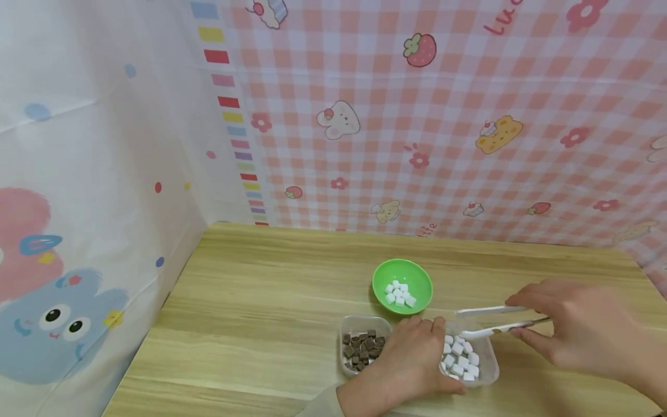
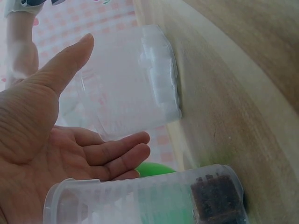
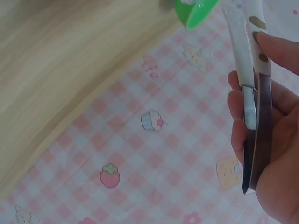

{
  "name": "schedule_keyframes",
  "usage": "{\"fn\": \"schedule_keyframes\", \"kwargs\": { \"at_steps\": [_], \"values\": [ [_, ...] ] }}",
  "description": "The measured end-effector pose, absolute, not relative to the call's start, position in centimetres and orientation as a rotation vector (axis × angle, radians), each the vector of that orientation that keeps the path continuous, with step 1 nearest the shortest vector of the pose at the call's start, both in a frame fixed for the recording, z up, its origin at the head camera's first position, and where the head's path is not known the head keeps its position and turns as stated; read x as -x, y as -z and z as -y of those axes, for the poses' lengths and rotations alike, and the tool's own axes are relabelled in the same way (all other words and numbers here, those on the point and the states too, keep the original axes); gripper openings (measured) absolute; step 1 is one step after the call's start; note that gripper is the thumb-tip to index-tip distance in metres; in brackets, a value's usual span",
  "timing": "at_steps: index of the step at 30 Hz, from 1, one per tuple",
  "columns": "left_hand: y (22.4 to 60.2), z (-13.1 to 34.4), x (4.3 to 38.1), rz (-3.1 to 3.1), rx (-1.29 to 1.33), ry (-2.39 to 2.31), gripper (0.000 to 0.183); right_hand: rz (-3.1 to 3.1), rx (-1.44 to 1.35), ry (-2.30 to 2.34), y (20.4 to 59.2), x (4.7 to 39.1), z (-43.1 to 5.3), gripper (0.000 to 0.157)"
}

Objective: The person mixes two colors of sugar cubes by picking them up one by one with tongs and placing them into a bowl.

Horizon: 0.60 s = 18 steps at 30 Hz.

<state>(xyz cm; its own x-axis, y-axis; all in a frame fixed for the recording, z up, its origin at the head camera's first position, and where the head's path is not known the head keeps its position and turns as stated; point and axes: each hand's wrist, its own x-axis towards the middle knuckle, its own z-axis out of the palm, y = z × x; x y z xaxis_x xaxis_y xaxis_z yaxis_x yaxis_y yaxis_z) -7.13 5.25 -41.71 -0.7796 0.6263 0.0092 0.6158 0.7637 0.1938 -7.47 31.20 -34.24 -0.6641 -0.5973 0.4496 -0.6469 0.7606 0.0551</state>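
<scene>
My right hand (image 1: 583,324) holds tongs (image 3: 257,102) with white ends and metal handles. Over the far side of a clear plastic box (image 1: 490,370) of white cubes (image 1: 458,362), the tong tips stand apart, and no cube shows between them. My left hand (image 1: 403,359) spans this box's left side, its thumb at the near corner and its fingers toward the far one. In the left wrist view, thumb and fingers (image 2: 117,154) lie around the box's walls. A green bowl (image 1: 383,275) behind the boxes contains several white cubes.
A second clear box (image 1: 348,324) with brown cubes (image 1: 362,347) stands just left of my left hand, partly covered by it. The wooden table (image 1: 250,313) meets a pink checked cloth (image 1: 365,162) at the back and a white printed cloth (image 1: 130,174) on the left.
</scene>
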Motion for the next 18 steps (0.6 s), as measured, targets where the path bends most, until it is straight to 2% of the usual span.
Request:
{"fn": "schedule_keyframes", "kwargs": {
  "at_steps": [4, 6, 18],
  "values": [
    [41.7, -5.2, 7.1, -2.907, -1.032, -0.292, 0.081, 2.559, -1.045, -0.16, 35.3, 7.1, -30.8, 0.037],
    [41.7, -5.2, 7.2, -2.908, -1.036, -0.289, 0.08, 2.578, -1.095, -0.184, 35.8, 6.9, -30.4, 0.04],
    [41.7, -5.3, 7.3, -2.89, -1.046, -0.274, 0.079, 2.529, -1.3, -0.201, 37.1, 7.2, -28.5, 0.041]
  ]
}}
